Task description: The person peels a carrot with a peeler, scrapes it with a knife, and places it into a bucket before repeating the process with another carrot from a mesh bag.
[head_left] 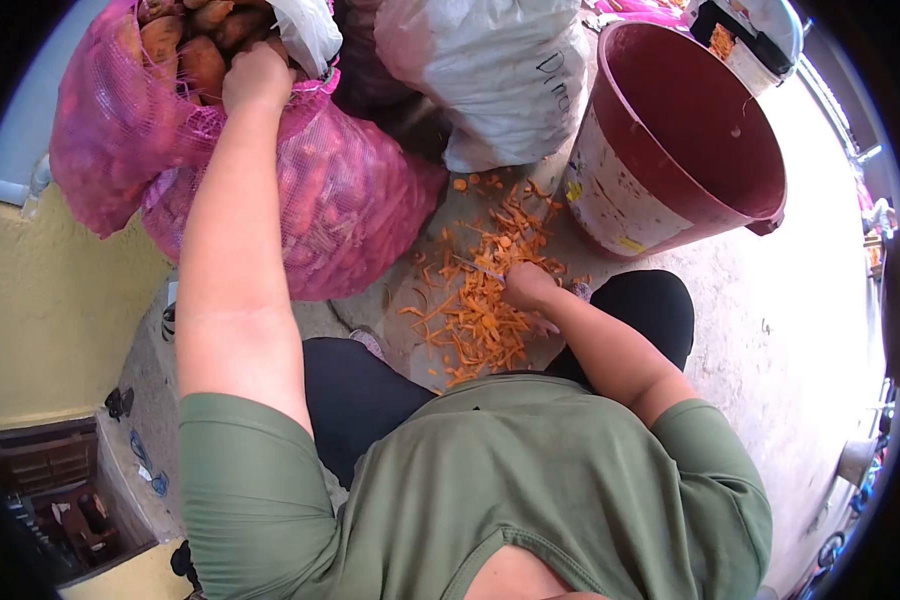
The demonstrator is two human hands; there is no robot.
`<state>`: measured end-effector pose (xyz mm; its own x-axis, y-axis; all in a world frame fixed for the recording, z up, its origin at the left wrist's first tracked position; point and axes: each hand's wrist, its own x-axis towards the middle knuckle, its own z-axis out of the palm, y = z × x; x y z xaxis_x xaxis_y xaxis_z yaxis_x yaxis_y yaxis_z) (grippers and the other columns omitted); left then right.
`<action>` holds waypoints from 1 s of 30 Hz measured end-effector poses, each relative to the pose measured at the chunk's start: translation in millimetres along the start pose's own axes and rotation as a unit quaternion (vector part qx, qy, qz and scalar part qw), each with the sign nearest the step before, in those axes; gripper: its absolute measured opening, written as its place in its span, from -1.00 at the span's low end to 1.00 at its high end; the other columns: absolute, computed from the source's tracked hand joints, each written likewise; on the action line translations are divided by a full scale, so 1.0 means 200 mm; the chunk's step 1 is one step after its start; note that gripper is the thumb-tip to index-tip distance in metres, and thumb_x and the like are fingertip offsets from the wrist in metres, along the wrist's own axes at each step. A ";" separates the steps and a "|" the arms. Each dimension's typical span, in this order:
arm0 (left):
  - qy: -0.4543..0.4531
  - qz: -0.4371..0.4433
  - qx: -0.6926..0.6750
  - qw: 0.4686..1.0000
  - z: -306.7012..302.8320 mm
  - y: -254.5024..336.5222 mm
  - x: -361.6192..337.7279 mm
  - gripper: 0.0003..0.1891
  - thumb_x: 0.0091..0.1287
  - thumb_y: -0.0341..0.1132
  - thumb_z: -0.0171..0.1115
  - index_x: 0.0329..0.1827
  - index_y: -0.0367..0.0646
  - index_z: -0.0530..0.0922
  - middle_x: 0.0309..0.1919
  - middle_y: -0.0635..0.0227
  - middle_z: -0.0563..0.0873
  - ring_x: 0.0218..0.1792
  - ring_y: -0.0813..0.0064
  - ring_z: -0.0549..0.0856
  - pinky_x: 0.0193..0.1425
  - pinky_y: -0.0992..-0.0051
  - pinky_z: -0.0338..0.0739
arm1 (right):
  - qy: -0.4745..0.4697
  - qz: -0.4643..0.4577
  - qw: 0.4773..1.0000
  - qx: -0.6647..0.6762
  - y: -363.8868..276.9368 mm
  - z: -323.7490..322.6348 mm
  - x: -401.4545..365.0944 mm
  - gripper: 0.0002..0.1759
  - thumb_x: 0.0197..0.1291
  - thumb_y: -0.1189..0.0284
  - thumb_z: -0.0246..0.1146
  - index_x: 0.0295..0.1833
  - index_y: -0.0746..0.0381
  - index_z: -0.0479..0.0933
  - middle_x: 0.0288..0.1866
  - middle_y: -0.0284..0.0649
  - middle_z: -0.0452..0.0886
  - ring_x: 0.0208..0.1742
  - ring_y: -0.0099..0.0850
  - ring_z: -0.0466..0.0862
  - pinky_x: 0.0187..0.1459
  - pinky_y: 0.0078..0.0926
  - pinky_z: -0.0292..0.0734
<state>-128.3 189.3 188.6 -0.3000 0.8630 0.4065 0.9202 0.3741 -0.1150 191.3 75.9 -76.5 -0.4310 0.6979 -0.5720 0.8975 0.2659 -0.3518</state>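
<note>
Right grip (530, 287) closed around a small knife (482, 268), thin blade out over the heap of orange peelings (480, 315) on the concrete floor (760, 320). Left grip (258, 78) is in the open mouth of the pink mesh sack (330, 200), in among the carrots (202, 66); fingertips hidden, can't tell if it's closed on one. Carrots are piled at the sack's mouth, more visible through the mesh. White plastic (308, 30) just beside that grip. White sack (480, 70) with handwriting stands between mesh sack and maroon bucket (630, 185). Bucket's near the peelings.
</note>
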 end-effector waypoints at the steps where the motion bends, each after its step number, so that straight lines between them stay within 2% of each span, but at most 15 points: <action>1: 0.007 -0.002 0.000 1.000 -0.04 0.01 -0.01 -0.51 -0.02 -0.06 0.20 -0.13 -0.26 0.44 -0.14 -0.01 0.53 -0.11 0.09 0.55 -0.03 0.29 0.44 | 0.002 0.000 1.000 -0.002 -0.01 -0.01 -0.01 -0.70 -0.08 0.32 0.12 -0.24 0.27 0.53 -0.26 0.00 0.55 -0.21 -0.14 0.56 -0.18 -0.28 0.45; 4: 0.067 -0.004 -0.012 0.998 -0.15 0.01 -0.08 -0.54 -0.08 0.01 0.23 -0.31 -0.25 0.52 -0.32 0.02 0.61 -0.25 0.07 0.60 -0.13 0.26 0.49 | -0.009 -0.004 1.000 -0.005 -0.06 -0.08 -0.06 -0.70 -0.05 0.34 0.10 -0.23 0.31 0.51 -0.25 0.01 0.55 -0.19 -0.13 0.55 -0.18 -0.29 0.45; 7: 0.156 -0.029 -0.120 0.980 -0.32 -0.02 -0.28 -0.59 -0.05 -0.06 0.23 -0.32 -0.27 0.52 -0.38 0.08 0.63 -0.31 0.17 0.63 -0.16 0.32 0.50 | -0.017 0.004 1.000 0.016 -0.09 -0.13 -0.07 -0.71 0.00 0.39 0.07 -0.24 0.38 0.46 -0.26 0.03 0.55 -0.17 -0.12 0.55 -0.19 -0.30 0.45; 9: 0.159 -0.069 -0.419 0.892 -0.36 -0.05 -0.46 -0.61 -0.02 -0.18 0.24 -0.24 -0.33 0.50 -0.34 0.09 0.61 -0.30 0.26 0.63 -0.24 0.39 0.52 | 0.016 0.025 0.999 0.043 -0.03 -0.05 0.03 -0.73 0.01 0.36 0.07 -0.26 0.35 0.47 -0.31 0.00 0.56 -0.20 -0.12 0.55 -0.21 -0.30 0.45; 11: 0.095 -0.127 -0.758 0.632 -0.29 -0.05 -0.67 -0.57 0.01 -0.30 0.22 -0.10 -0.40 0.41 -0.25 0.08 0.57 -0.26 0.30 0.61 -0.27 0.45 0.55 | 0.087 -0.023 0.986 0.139 -0.03 -0.11 -0.01 -0.76 0.02 0.36 0.09 -0.27 0.32 0.46 -0.36 -0.02 0.56 -0.23 -0.14 0.56 -0.24 -0.32 0.44; 13: -0.109 -0.137 -0.913 0.369 -0.25 0.04 -0.90 -0.49 0.05 -0.34 0.15 0.06 -0.39 0.26 -0.18 0.05 0.50 -0.22 0.23 0.58 -0.17 0.46 0.55 | 0.137 -0.057 0.947 0.286 -0.05 -0.21 -0.06 -0.84 0.03 0.42 0.11 -0.27 0.27 0.45 -0.41 -0.08 0.55 -0.31 -0.23 0.57 -0.26 -0.38 0.43; 14: -0.185 -0.143 -0.927 0.293 -0.18 0.08 -1.00 -0.47 0.02 -0.35 0.16 0.06 -0.37 0.26 -0.19 0.07 0.51 -0.21 0.22 0.58 -0.18 0.44 0.55 | 0.189 -0.093 0.924 0.320 0.03 -0.18 0.03 -0.87 0.05 0.48 0.10 -0.27 0.26 0.45 -0.45 -0.17 0.54 -0.41 -0.35 0.55 -0.33 -0.45 0.43; 15: -0.260 -0.147 -0.931 0.212 -0.10 0.12 -1.11 -0.46 -0.01 -0.36 0.17 0.06 -0.35 0.25 -0.21 0.09 0.51 -0.19 0.21 0.59 -0.19 0.42 0.56 | 0.143 -0.013 0.874 0.464 -0.03 -0.31 -0.05 -0.87 0.06 0.49 0.10 -0.25 0.27 0.44 -0.48 -0.23 0.53 -0.51 -0.42 0.52 -0.45 -0.50 0.41; 17: -0.325 -0.135 -0.906 0.234 0.05 0.21 -1.28 -0.45 -0.03 -0.32 0.17 0.07 -0.25 0.24 -0.25 0.12 0.51 -0.21 0.21 0.59 -0.26 0.37 0.56 | 0.173 -0.002 0.782 0.599 -0.01 -0.42 -0.10 -0.84 0.11 0.43 0.11 -0.31 0.32 0.38 -0.56 -0.23 0.47 -0.66 -0.47 0.47 -0.65 -0.53 0.34; 19: -0.367 -0.210 -0.890 0.169 0.16 0.28 -1.38 -0.47 -0.02 -0.28 0.13 0.07 -0.18 0.25 -0.27 0.14 0.52 -0.29 0.25 0.59 -0.30 0.35 0.54 | 0.147 -0.022 0.671 0.726 0.06 -0.48 -0.10 -0.80 0.14 0.36 0.12 -0.31 0.30 0.35 -0.61 -0.23 0.44 -0.68 -0.49 0.45 -0.66 -0.52 0.36; 21: -0.406 -0.259 -0.859 0.176 0.25 0.30 -1.41 -0.57 0.16 -0.13 -0.02 0.04 -0.19 0.28 -0.27 0.15 0.52 -0.35 0.30 0.58 -0.30 0.34 0.52 | 0.105 -0.072 0.581 0.804 0.03 -0.53 -0.19 -0.79 0.14 0.35 0.12 -0.30 0.29 0.34 -0.63 -0.25 0.41 -0.67 -0.49 0.44 -0.63 -0.53 0.38; 24: -0.454 -0.291 -0.825 0.169 0.30 0.34 -1.42 -0.54 0.32 -0.01 -0.29 0.05 -0.20 0.29 -0.28 0.15 0.52 -0.33 0.28 0.58 -0.29 0.30 0.51 | 0.046 -0.149 0.588 0.794 -0.07 -0.47 -0.22 -0.82 0.13 0.37 0.13 -0.30 0.26 0.35 -0.57 -0.29 0.42 -0.63 -0.50 0.45 -0.58 -0.55 0.40; 27: -0.439 -0.357 -0.808 0.164 0.29 0.42 -1.44 -0.55 0.32 -0.02 -0.28 0.02 -0.20 0.32 -0.32 0.15 0.54 -0.34 0.26 0.58 -0.31 0.26 0.51 | -0.018 -0.171 0.650 0.740 -0.24 -0.37 -0.30 -0.84 0.10 0.40 0.15 -0.27 0.25 0.37 -0.51 -0.29 0.46 -0.60 -0.51 0.47 -0.57 -0.56 0.41; 29: -0.475 -0.335 -0.799 0.156 0.30 0.41 -1.45 -0.55 0.32 -0.02 -0.29 -0.02 -0.21 0.33 -0.34 0.14 0.54 -0.35 0.24 0.59 -0.32 0.25 0.50 | 0.004 -0.159 0.681 0.714 -0.24 -0.32 -0.22 -0.84 0.10 0.41 0.15 -0.27 0.25 0.38 -0.51 -0.30 0.47 -0.61 -0.51 0.47 -0.57 -0.55 0.41; 30: -0.506 -0.305 -0.793 0.146 0.36 0.38 -1.48 -0.55 0.32 -0.01 -0.29 -0.02 -0.21 0.33 -0.33 0.13 0.54 -0.35 0.24 0.59 -0.31 0.25 0.50 | -0.013 -0.160 0.621 0.767 -0.17 -0.30 -0.14 -0.84 0.09 0.41 0.16 -0.28 0.25 0.37 -0.53 -0.30 0.46 -0.63 -0.51 0.46 -0.58 -0.53 0.40</action>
<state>13.0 -13.6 -5.4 0.4081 0.7422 -0.5317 -0.6963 0.6297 0.3446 177.6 87.7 -3.8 -0.5829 0.7569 -0.2954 -0.3720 -0.5718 -0.7312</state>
